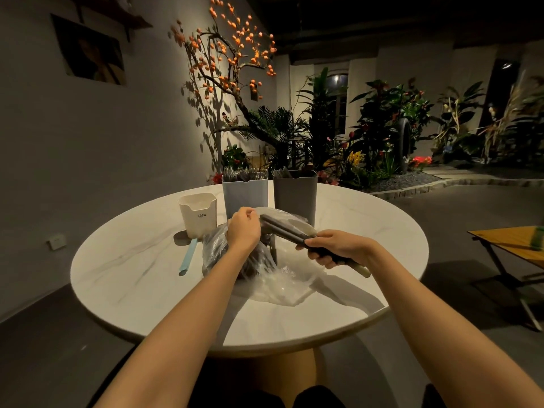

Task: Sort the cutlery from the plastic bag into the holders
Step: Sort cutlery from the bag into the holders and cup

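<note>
Cutlery bundle (290, 231) clenched in right hand (335, 248) fingers; left hand (244, 228) fingers pinching plastic bag (265, 275).

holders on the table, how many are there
3, all at the round table's far side: a cream plastic holder at left, a pale blue one in the middle, a grey one at right.

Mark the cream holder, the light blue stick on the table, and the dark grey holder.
cream holder (197, 217): head view, on its front wall by the printed label.
light blue stick (187, 258): head view, mid-length, lying flat on the table.
dark grey holder (295, 195): head view, centre of its front wall.
</note>
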Tool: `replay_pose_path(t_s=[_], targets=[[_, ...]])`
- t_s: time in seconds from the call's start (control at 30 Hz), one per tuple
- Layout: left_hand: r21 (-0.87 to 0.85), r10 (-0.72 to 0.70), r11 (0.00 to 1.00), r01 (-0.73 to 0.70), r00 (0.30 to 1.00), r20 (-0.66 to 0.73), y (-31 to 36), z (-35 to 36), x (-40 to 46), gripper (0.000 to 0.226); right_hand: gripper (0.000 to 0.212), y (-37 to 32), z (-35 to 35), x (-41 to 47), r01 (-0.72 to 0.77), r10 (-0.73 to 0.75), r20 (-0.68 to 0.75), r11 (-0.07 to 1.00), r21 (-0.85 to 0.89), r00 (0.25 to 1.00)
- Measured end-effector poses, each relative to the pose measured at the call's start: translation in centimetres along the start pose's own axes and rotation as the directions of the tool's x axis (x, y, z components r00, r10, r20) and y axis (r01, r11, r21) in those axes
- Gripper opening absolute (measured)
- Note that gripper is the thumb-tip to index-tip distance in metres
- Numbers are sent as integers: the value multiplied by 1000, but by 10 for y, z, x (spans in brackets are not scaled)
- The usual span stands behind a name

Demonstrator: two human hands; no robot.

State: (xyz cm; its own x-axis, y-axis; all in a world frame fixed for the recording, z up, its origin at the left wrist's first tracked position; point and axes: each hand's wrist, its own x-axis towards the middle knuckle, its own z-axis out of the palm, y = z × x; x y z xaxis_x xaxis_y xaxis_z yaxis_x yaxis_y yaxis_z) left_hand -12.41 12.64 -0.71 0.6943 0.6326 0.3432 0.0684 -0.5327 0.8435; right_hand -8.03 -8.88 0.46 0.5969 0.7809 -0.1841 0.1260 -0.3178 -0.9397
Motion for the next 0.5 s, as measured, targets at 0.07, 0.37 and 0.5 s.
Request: replay_pose_path(t_s=[0.07,0.37,0.5], targets=[[14,-18,1000,18,1000,-9,-2,0,3,30,31,4,-3,2,14,-13,-17,998,58,1000],[-107,81,991,-77,996,40,-4,15,2,34,22,8,-3,11,-5,5,-1,991,131,1000],[-79,204,977,-200,978,39,-7,15,0,34,26,11,-4,13,2,-7,27,985,171,1000]])
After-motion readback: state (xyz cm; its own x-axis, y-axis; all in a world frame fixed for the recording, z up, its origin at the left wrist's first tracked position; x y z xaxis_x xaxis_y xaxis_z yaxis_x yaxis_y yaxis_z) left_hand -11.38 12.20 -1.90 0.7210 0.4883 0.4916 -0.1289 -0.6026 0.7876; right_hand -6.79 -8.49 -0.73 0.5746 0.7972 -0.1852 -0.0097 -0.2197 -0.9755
